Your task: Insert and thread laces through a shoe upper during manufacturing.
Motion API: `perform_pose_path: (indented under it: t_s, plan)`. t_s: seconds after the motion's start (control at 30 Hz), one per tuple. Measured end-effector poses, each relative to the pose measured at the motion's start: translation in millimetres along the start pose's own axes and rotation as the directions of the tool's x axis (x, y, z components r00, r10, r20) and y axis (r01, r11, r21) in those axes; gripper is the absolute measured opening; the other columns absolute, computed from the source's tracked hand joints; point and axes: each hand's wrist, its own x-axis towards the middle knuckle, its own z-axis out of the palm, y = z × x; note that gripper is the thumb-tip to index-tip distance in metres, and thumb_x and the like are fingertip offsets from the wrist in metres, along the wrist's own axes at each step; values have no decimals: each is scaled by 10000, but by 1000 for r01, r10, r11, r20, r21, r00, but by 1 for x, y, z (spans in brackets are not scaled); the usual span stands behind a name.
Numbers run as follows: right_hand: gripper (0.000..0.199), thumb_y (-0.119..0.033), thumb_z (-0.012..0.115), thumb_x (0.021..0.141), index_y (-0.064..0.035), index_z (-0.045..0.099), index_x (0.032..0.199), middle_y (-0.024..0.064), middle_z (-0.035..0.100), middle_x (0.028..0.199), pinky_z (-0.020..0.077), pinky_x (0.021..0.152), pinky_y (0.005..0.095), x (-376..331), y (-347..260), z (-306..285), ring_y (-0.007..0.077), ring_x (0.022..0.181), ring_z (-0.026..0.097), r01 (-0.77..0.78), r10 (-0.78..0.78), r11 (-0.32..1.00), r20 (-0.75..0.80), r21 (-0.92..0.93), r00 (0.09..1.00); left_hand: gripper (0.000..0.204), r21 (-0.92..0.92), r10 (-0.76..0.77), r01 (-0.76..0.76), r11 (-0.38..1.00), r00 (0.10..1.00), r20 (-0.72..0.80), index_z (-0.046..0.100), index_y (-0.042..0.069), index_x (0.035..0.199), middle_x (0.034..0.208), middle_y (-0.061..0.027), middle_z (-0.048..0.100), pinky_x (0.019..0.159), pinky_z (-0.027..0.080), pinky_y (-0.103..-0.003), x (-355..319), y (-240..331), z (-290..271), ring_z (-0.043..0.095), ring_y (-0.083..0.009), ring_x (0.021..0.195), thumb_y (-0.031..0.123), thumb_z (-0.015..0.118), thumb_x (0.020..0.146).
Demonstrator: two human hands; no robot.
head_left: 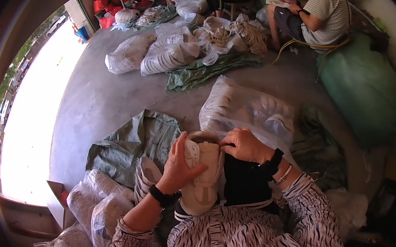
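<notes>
A cream shoe (208, 173) rests above my lap, its rounded toe toward me and its collar opening facing away. My left hand (177, 167) is closed around the shoe's left side, the thumb lying across the tongue. At the upper right edge by the collar, the curled fingers of my right hand (244, 145) pinch the shoe's side; whether a small item is between them is hidden. A black band circles each wrist, and the right one also has a bracelet (286, 173). Beside my left forearm is another pale shoe-like piece (148, 172), partly covered.
Just beyond my hands sits a clear plastic bag (250, 112) of pale pieces. Green woven sheeting (133, 141) and plastic-wrapped bundles (102, 205) lie to my left. A big green sack (366, 88) stands at right. Farther off, seated people (324, 21) work near more bags (172, 48).
</notes>
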Motion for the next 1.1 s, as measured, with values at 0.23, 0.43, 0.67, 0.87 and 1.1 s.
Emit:
perform_pose_path:
  t_s: [0.23, 0.43, 0.67, 0.87, 1.1]
  plan:
    - [267, -72, 636, 771, -50, 608, 1036, 111, 617, 964, 431, 863, 359, -3, 4, 24, 280, 928, 556, 49, -8, 986, -251, 158, 968, 998, -80, -40, 39, 996, 999, -16, 159, 22, 1410, 1353, -235, 312, 1033, 322, -417, 7, -14, 11, 327, -382, 1265, 304, 755, 662]
    - [143, -131, 694, 712, -68, 587, 782, 76, 558, 810, 424, 740, 381, -59, -25, 20, 277, 825, 524, 178, -167, 983, -209, 37, 964, 837, 300, 145, -117, 947, 987, -73, 312, 53, 1363, 1414, -205, 274, 1070, 213, -492, -13, 17, 11, 235, -370, 1326, 264, 739, 675]
    - [73, -187, 571, 711, -148, 633, 712, 28, 600, 924, 246, 1008, 634, -116, -38, 49, 238, 1127, 498, 408, -309, 833, 298, -373, 903, 343, 513, 539, -567, 645, 813, 221, 631, 211, 991, 1340, 3, 426, 1018, 259, -521, -25, 13, 14, 230, -322, 1339, 180, 661, 651]
    - [77, -187, 582, 698, -171, 625, 759, 3, 585, 786, 270, 989, 609, -115, -38, 52, 202, 853, 579, 436, -343, 813, 288, -385, 894, 288, 531, 512, -539, 654, 832, 214, 634, 145, 973, 1257, -52, 495, 1030, 178, -575, -34, 26, 28, 209, -367, 1352, 271, 574, 722]
    - [75, -186, 615, 744, -114, 618, 764, 67, 588, 706, 499, 619, 402, -115, -35, 44, 281, 636, 588, 184, -168, 981, 187, -68, 968, 354, 571, 485, -475, 670, 862, 149, 615, 132, 1083, 1304, -74, 464, 1067, 174, -534, -32, 18, 33, 226, -347, 1345, 233, 539, 752]
